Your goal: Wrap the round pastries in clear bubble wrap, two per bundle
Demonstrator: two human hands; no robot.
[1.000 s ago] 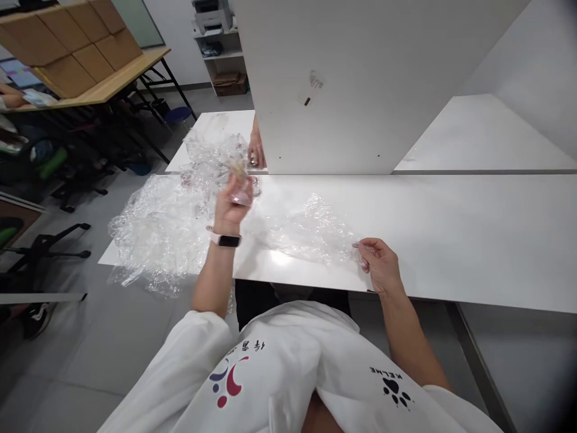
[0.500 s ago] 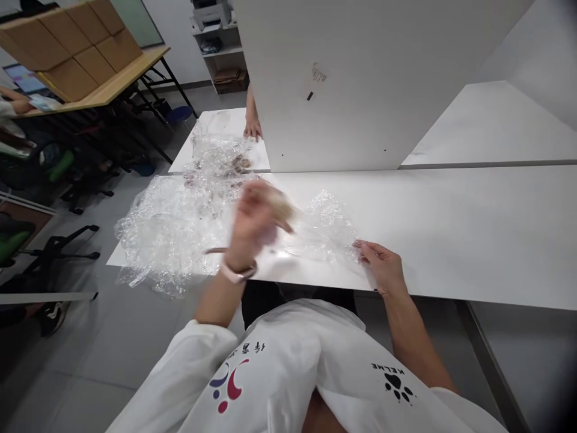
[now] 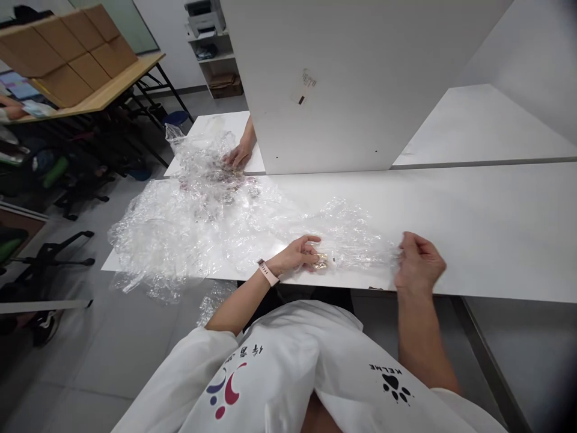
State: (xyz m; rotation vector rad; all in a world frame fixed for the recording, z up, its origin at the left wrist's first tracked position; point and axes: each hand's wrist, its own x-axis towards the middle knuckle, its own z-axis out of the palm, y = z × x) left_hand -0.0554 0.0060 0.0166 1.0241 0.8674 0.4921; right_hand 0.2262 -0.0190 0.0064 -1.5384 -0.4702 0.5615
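Note:
My left hand (image 3: 298, 254), with a pale watch band at the wrist, rests at the table's front edge. Its fingers curl over a small shiny gold-coloured item (image 3: 321, 261), partly hidden by them and by clear film. To the right, my right hand (image 3: 419, 260) pinches the end of a crinkled clear plastic bag (image 3: 349, 231). This bag lies stretched across the white table (image 3: 487, 234) between both hands.
A big heap of clear plastic wrapping (image 3: 166, 234) covers the table's left side. Another person's hand (image 3: 238, 155) reaches into it. A white upright panel (image 3: 333, 84) stands behind the table. Brown boxes (image 3: 85, 54) are stacked on a desk far left.
My left hand, blurred over the table with a pale brownish thing, has come right and down to the bag. My right hand has drawn the bag's end rightward. The other person's hand moved into the heap.

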